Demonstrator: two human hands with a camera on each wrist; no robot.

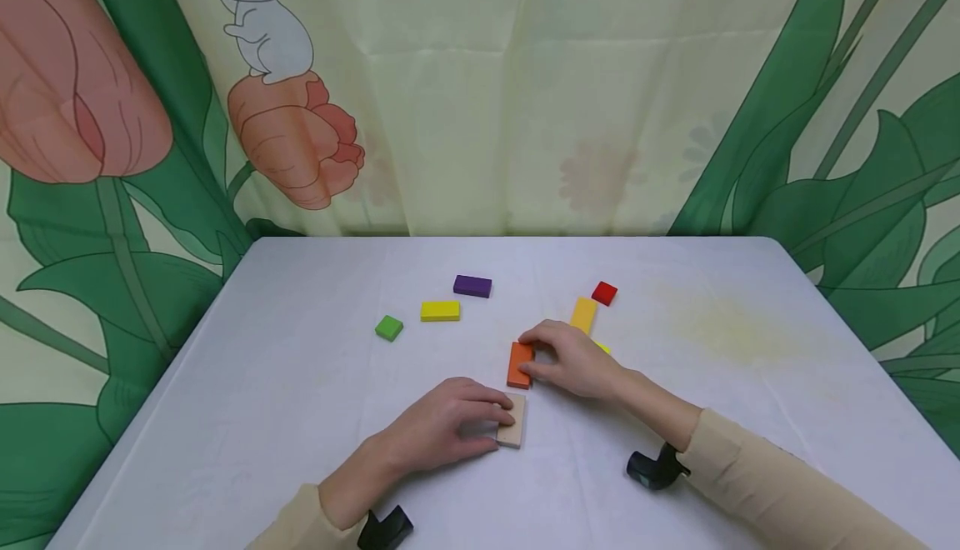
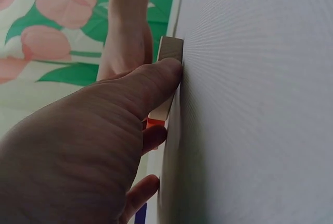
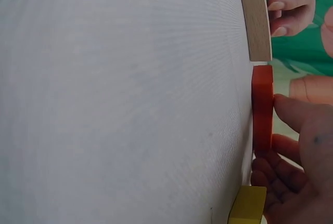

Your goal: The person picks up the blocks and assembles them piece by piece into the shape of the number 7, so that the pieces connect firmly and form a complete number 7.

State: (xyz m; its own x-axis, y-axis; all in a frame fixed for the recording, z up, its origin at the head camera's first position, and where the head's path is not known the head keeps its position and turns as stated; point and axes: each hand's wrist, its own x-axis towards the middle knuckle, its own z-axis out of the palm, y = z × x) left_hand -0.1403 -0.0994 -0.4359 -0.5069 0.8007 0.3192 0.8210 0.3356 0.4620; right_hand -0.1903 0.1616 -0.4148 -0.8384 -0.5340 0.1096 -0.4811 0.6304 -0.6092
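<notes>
Both hands are busy on small blocks here, and they're apart from each other. The left hand [image 1: 450, 422] has hold of the plain wood block [image 1: 513, 435], with 2 fingertips on top and the thumb down at its near end. The right hand [image 1: 573, 360] is pinching the orange block [image 1: 517, 364] between thumb and finger.

Those 2 blocks lie flat near the middle of the white-covered worktop [image 1: 225, 383], pretty much end to end, orange on the far side. The right wrist view shows a tiny gap, so they're not quite touching.

Just past the right hand there's an amber block [image 1: 583, 314] with a little red block [image 1: 604, 293] near its far end. A yellow block [image 1: 603, 347] is mostly hidden behind that same hand. Over on the left you've got a loose group of 3: a green block [image 1: 389, 328], another yellow block [image 1: 440, 311] and a purple block [image 1: 472, 286] furthest back, all apart.

Tan sleeves [image 1: 780, 475] on the arms, and behind everything hangs a curtain [image 1: 450, 117] with tulips and a white cartoon animal sitting on a carrot.
</notes>
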